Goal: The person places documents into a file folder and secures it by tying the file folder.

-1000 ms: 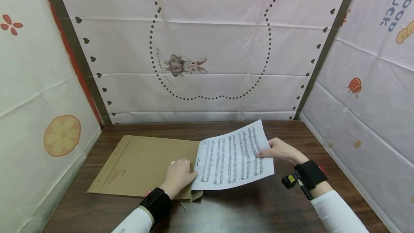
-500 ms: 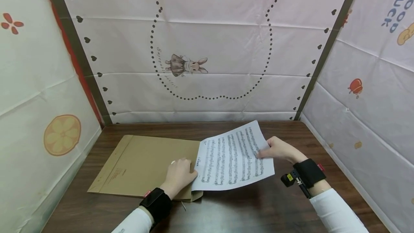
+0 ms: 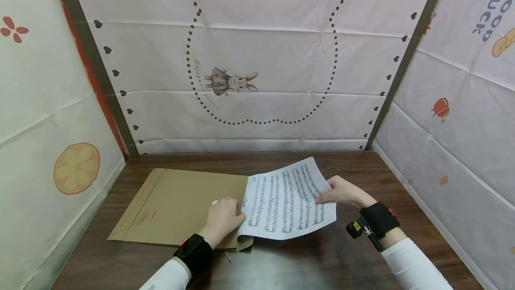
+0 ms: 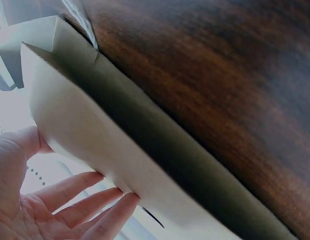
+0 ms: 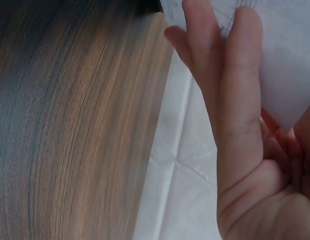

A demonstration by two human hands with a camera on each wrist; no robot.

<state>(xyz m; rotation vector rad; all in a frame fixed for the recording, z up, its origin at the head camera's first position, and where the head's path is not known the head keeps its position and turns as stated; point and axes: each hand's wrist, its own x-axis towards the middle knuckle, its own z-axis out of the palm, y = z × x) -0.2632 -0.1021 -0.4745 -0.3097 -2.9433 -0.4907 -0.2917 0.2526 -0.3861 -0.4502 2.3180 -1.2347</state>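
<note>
A flat brown paper envelope (image 3: 189,196) lies on the table, its opening toward the right. My left hand (image 3: 222,219) grips the envelope near that opening; in the left wrist view its fingertips and thumb are on the upper panel, and the envelope's side stands slightly apart. A white sheet of music (image 3: 281,203) covers the opening on the right, its right part raised and curved. Whether its left edge is inside the envelope cannot be told. My right hand (image 3: 342,191) pinches the sheet's right edge, thumb on top and fingers underneath.
A thin white string (image 4: 84,22) comes out under the envelope's near edge. The dark wooden table (image 3: 306,267) is walled in by printed white cloth (image 3: 261,57) at the back and both sides.
My right hand has shifted a little left and down with the sheet, whose far corner is lower and further left. The left hand and the envelope stay in place.
</note>
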